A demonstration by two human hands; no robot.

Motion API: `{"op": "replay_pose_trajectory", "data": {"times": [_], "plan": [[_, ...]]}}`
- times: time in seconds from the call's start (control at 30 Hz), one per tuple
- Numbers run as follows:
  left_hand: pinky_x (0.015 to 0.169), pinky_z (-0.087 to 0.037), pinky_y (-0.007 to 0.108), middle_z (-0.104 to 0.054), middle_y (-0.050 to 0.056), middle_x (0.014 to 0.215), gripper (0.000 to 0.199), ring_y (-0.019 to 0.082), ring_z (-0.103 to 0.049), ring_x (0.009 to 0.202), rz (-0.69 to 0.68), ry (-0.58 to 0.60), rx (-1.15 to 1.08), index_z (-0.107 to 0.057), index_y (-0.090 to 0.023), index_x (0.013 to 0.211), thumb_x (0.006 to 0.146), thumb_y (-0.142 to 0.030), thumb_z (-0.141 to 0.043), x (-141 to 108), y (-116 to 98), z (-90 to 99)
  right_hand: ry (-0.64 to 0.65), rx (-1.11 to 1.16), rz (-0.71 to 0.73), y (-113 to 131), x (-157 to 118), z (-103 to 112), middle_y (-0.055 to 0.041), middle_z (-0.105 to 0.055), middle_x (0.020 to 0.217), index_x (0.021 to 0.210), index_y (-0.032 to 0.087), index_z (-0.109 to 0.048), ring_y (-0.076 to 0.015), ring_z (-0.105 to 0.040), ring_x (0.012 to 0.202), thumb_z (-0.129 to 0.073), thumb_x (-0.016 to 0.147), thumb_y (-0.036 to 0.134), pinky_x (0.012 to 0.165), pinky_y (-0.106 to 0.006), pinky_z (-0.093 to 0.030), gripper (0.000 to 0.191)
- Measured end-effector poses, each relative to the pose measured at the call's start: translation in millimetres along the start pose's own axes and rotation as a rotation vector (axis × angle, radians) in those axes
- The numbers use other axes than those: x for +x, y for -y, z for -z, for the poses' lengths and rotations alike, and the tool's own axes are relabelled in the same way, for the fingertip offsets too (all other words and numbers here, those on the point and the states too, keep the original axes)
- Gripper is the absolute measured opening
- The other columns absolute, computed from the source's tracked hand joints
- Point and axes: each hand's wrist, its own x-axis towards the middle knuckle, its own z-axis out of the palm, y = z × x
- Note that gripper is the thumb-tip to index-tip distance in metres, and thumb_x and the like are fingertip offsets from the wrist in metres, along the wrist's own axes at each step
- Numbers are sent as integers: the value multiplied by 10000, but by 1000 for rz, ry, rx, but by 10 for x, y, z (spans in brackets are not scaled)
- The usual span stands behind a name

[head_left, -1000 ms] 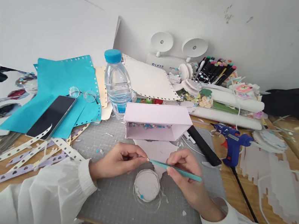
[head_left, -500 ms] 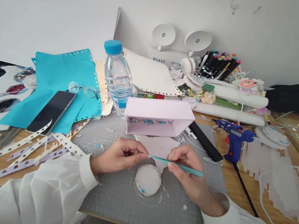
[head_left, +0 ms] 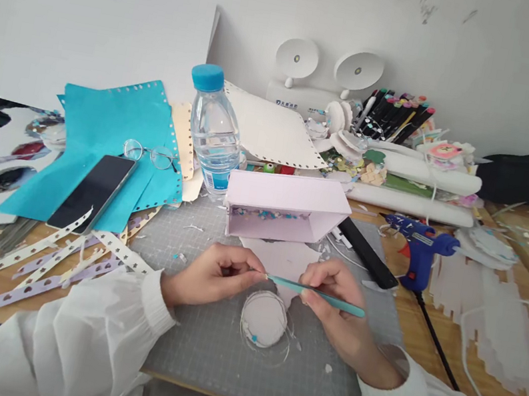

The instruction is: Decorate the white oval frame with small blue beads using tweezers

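In the head view, holds a slim teal tool [head_left: 341, 304] in the right hand [head_left: 333, 314], in front of the pale pink box [head_left: 290, 192], pinched between thumb and fingertips and slanting slightly down to the right. Has the left hand [head_left: 215, 278] at the tool's far tip, also in front of the box, with thumb and forefinger pressed together; cannot tell the content of that pinch, too small to make out.

Has a white disc [head_left: 264, 320] just below the fingertips, farther in front of the box, ringed by thin strands [head_left: 242, 319], on the grey cutting mat [head_left: 198, 349]. Shows a white paper piece [head_left: 280, 255] directly before the box, and small blue and pale bits [head_left: 266, 214] inside the box, through the open side facing the hands.

Shows, just left of the box, a blue-capped bottle [head_left: 212, 128]; farther left of it, a phone [head_left: 93, 193] and glasses [head_left: 148, 151] lying on blue sheets [head_left: 112, 108]. Shows, right of the box, a black bar [head_left: 369, 256] near its corner, then a blue glue gun [head_left: 422, 244] well apart. Shows, behind the box, a twin-headed lamp [head_left: 306, 99] and, behind to the right, a bundle of markers [head_left: 397, 115]
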Motion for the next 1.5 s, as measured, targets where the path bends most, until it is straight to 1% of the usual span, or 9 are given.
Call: {"op": "replay_pose_trajectory", "data": {"times": [0.17,0.8,0.9,0.97,1.07,1.17,1.23,1.37,1.5], "plan": [[382,-275,149,-446,-53,471,299,48,-388,403,25,-28,-4,-639,-90,841,871,-382,-584,5,30,10,34,6,-7,32,-22,-24,16,-485,749,896,256,-488,-131,-457,649,-534,923,193,561,-274,-355,82],[378,-283,155,-462,-45,483,311,50,-413,393,14,34,14,-642,-92,865,893,-390,-561,-13,45,9,28,26,20,47,-28,-47,25,-482,747,888,249,-466,-120,-445,646,-514,931,163,566,-266,-337,108],[392,-297,165,-474,-36,531,292,52,-414,413,-4,-3,28,-638,-98,910,908,-374,-541,-23,55,13,-48,126,3,30,-18,-38,30,-487,741,881,255,-462,-123,-433,646,-555,910,169,574,-268,-331,130],[452,-354,182,-497,-21,603,277,69,-447,484,-98,-33,46,-609,-114,1029,920,-353,-523,-30,51,35,-120,232,-11,50,7,-33,39,-487,718,862,257,-453,-124,-424,631,-595,884,180,577,-266,-331,163],[691,-472,276,-581,65,876,524,155,-552,768,-320,24,147,-480,-157,1253,824,-410,-644,-34,24,76,-183,382,-53,118,72,-25,45,-481,667,810,243,-442,-121,-429,607,-627,843,178,582,-257,-345,198],[912,-436,411,-523,149,1185,967,278,-512,1052,-452,180,353,-364,-191,1356,569,-525,-816,-29,-1,69,-250,502,-123,172,137,-10,48,-469,637,766,224,-440,-103,-413,574,-629,799,129,582,-239,-357,214],[965,-388,465,-508,167,1236,1091,322,-479,1108,-474,272,497,-314,-191,1388,503,-570,-828,-28,2,29,-296,552,-169,178,165,4,48,-455,630,748,216,-440,-93,-392,555,-628,775,112,569,-225,-358,216],[978,-352,462,-558,162,1195,886,316,-483,1113,-440,344,691,-317,-174,1388,684,-499,-746,-53,19,-42,-331,545,-209,158,186,26,49,-426,626,743,222,-436,-93,-359,530,-630,756,131,538,-223,-357,215],[938,-391,420,-583,131,1159,751,288,-524,1058,-393,218,663,-357,-199,1340,721,-407,-726,-75,-7,-12,-319,478,-196,162,193,39,45,-394,619,739,236,-414,-114,-351,531,-629,758,177,520,-251,-360,223]]}}
